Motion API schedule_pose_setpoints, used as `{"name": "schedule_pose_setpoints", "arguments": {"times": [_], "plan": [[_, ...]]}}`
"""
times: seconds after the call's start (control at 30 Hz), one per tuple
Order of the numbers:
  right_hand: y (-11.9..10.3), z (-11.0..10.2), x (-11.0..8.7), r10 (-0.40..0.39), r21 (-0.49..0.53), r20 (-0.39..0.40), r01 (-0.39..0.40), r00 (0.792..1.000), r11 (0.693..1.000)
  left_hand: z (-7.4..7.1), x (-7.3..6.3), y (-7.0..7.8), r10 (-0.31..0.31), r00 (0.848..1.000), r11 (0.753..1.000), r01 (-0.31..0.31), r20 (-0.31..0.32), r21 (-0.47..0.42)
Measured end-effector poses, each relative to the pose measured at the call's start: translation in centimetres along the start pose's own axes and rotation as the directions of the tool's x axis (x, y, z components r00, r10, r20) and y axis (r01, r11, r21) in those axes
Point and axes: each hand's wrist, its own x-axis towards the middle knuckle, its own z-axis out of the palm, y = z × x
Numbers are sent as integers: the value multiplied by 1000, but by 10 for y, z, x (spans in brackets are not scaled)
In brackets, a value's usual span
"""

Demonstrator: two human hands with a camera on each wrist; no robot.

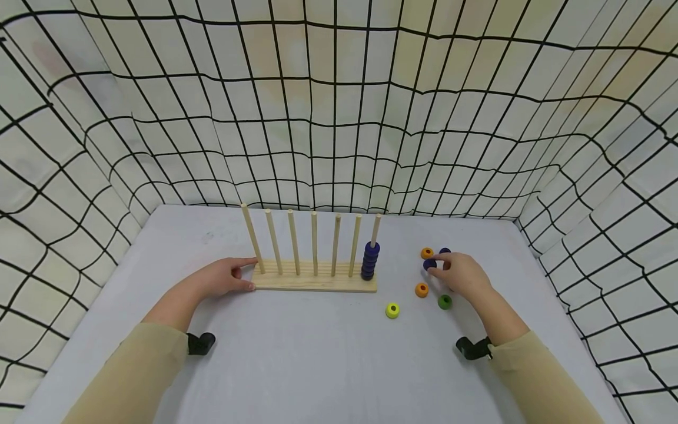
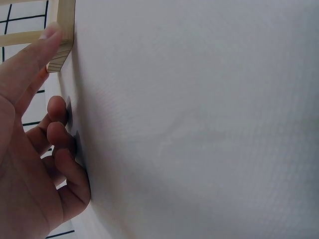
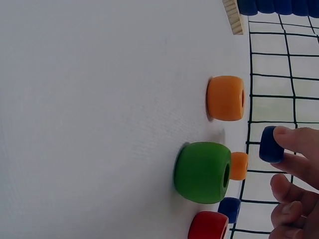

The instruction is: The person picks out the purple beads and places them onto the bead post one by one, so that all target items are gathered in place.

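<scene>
A wooden peg board (image 1: pixel 312 284) with a row of upright pegs lies on the table. Several dark blue beads (image 1: pixel 371 261) are stacked on its rightmost peg. My left hand (image 1: pixel 219 278) grips the board's left end between thumb and index finger, the other fingers curled near the table. To the board's right, my right hand (image 1: pixel 466 275) pinches a blue bead (image 3: pixel 270 144) between thumb and index finger. That bead appears raised off the table in the right wrist view. Around this hand lie a green bead (image 1: pixel 445 302), two orange beads (image 1: pixel 421 290) and another blue bead (image 1: pixel 445 251).
A yellow bead (image 1: pixel 392 310) lies in front of the board's right end. A red bead (image 3: pixel 207 226) shows in the right wrist view and is hidden in the head view. Black netting (image 1: pixel 333 123) over white walls encloses the white table (image 1: pixel 318 365) at the back and sides.
</scene>
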Motion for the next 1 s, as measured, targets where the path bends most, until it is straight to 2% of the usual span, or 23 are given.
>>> {"name": "schedule_pose_setpoints", "arguments": {"times": [0.57,1.0], "plan": [[-5,-3,-7,-68,12,-81,70,994,997,-2,-2,2,4,1000,1000,-4,6,0],[-12,-3,-10,-139,50,-176,150,975,987,-1,-2,0,7,1000,1000,-7,-2,0]]}}
